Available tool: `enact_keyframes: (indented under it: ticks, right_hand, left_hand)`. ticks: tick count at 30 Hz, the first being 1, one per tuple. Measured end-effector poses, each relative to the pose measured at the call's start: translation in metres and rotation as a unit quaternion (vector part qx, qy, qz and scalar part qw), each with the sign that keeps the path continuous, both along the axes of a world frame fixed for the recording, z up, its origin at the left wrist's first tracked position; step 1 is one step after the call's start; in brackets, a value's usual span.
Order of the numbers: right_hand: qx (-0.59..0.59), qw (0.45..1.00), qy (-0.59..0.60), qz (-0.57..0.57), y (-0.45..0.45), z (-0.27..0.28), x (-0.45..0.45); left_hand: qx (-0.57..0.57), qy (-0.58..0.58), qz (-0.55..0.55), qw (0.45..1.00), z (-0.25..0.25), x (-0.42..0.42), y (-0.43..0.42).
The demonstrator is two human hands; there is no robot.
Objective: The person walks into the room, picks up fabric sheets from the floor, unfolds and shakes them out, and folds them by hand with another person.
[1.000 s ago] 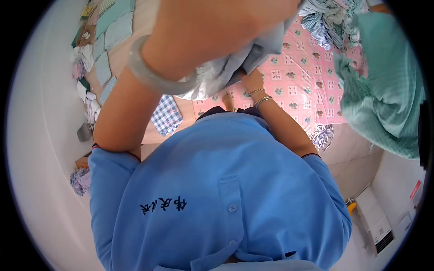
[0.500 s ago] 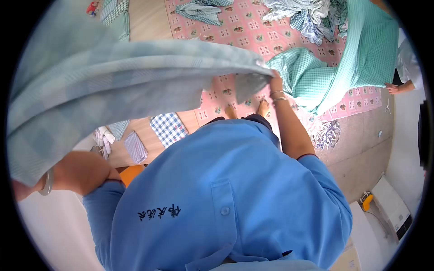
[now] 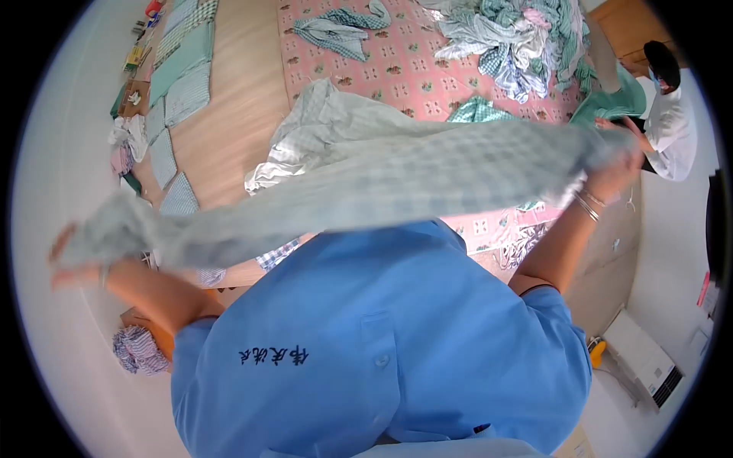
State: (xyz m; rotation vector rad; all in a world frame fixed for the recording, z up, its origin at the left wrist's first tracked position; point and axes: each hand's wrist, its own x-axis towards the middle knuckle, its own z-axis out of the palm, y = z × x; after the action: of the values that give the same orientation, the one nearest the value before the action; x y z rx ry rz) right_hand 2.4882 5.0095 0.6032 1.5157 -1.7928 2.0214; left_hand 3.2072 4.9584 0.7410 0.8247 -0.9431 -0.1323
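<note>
both hands (image 3: 67, 256) (image 3: 615, 174) — wide apart, gripping cloth (image 3: 382, 179)

On the blue shirt (image 3: 374, 328), we read dark Chinese characters (image 3: 273, 356), 伟庆洗衣, upside down from our view. The red label (image 3: 703, 290) by the right-hand wall (image 3: 668, 259) is too small for us to read.

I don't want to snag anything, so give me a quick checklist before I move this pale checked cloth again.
1. Left hand has one end of the pale checked cloth: ok.
2. Right hand has the other end: ok.
3. Cloth smooth along its length: not ok, it is gathered towards both ends.
4. Right hand clear of the co-worker: cannot tell, they appear close in view.
5. Folded green cloths uncovered: ok.
6. Blue-and-white checked cloth fully visible: not ok, partly hidden.
</note>
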Motion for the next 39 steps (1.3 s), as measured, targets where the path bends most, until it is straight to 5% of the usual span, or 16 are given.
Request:
enact_keyframes:
  ticks: [2,3,4,6,8,12,17,22,28,30,32,36,38,39]
  right_hand:
    - [0.162,0.979,-0.023,0.125,-0.031,-0.003,0.062]
    - [0.103,0.953,0.111,0.264,-0.046,0.003,0.096]
    - [0.080,0.904,0.203,0.367,-0.058,0.013,0.130]
    - [0.222,0.850,0.221,0.423,-0.058,0.029,0.181]
    - [0.216,0.845,0.163,0.462,-0.055,0.008,0.199]
    - [0.244,0.804,-0.016,0.542,-0.040,-0.015,0.212]
    - [0.245,0.834,-0.046,0.493,-0.032,-0.036,0.232]
    - [0.271,0.847,0.009,0.457,-0.015,-0.016,0.254]
    - [0.190,0.847,0.059,0.492,-0.030,-0.033,0.257]
    - [0.182,0.841,0.094,0.501,-0.032,-0.032,0.260]
    - [0.241,0.878,0.035,0.413,-0.032,-0.028,0.265]
    - [0.311,0.835,-0.080,0.446,-0.042,-0.044,0.263]
    - [0.334,0.815,-0.064,0.469,-0.042,-0.043,0.268]
    - [0.354,0.795,-0.048,0.489,-0.044,-0.041,0.271]
  left_hand:
    - [0.129,0.057,-0.091,0.986,-0.017,-0.120,-0.041]
    - [0.156,0.092,-0.437,0.881,-0.042,-0.125,-0.065]
    - [0.197,0.023,-0.505,0.840,-0.056,-0.179,-0.067]
    - [0.199,-0.155,-0.594,0.764,-0.069,-0.282,-0.054]
    - [0.195,-0.241,-0.672,0.673,-0.083,-0.331,-0.041]
    - [0.118,-0.344,-0.611,0.703,-0.119,-0.348,-0.036]
    - [0.137,-0.360,-0.525,0.759,-0.139,-0.337,-0.031]
    - [0.106,-0.113,-0.429,0.890,-0.172,-0.332,-0.019]
    - [0.138,-0.110,-0.441,0.880,-0.195,-0.324,-0.025]
    - [0.145,-0.097,-0.377,0.910,-0.197,-0.315,-0.020]
    - [0.182,-0.222,-0.258,0.922,-0.192,-0.295,-0.020]
    - [0.291,-0.328,-0.327,0.837,-0.169,-0.290,0.013]
    - [0.290,-0.331,-0.304,0.845,-0.186,-0.290,0.021]
    - [0.346,-0.273,-0.392,0.808,-0.190,-0.288,0.021]
